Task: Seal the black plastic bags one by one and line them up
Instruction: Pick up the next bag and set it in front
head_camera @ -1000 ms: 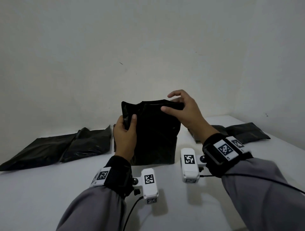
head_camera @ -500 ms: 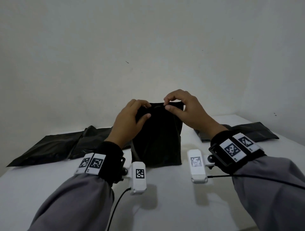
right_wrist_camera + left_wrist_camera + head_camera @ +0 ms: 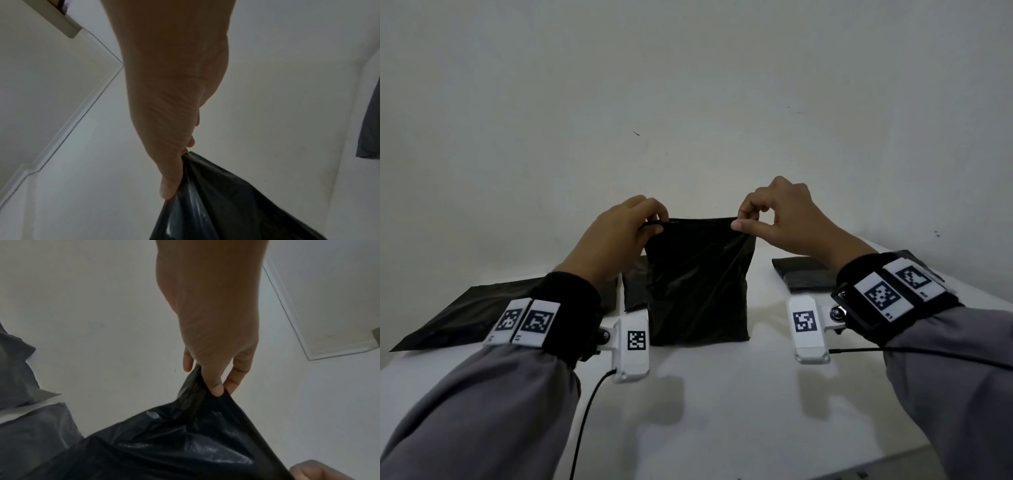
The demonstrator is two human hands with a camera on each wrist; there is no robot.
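A black plastic bag (image 3: 698, 284) stands upright on the white table (image 3: 722, 394), its top edge stretched flat between both hands. My left hand (image 3: 654, 222) pinches the top left corner, and in the left wrist view the left hand (image 3: 218, 389) shows thumb and fingers closed on the bag (image 3: 174, 443) there. My right hand (image 3: 744, 222) pinches the top right corner; in the right wrist view the right hand (image 3: 180, 162) has its thumb pressed on the bag's (image 3: 226, 203) edge.
Two flat black bags (image 3: 469, 315) lie on the table at the left, one partly behind my left arm. Another flat black bag (image 3: 804, 274) lies at the right, behind my right wrist. A white wall rises just behind the table. Cables trail from both wrist cameras.
Both hands slid apart along the bag's top edge, from near its middle out to the corners. The top is now pulled taut and flat.
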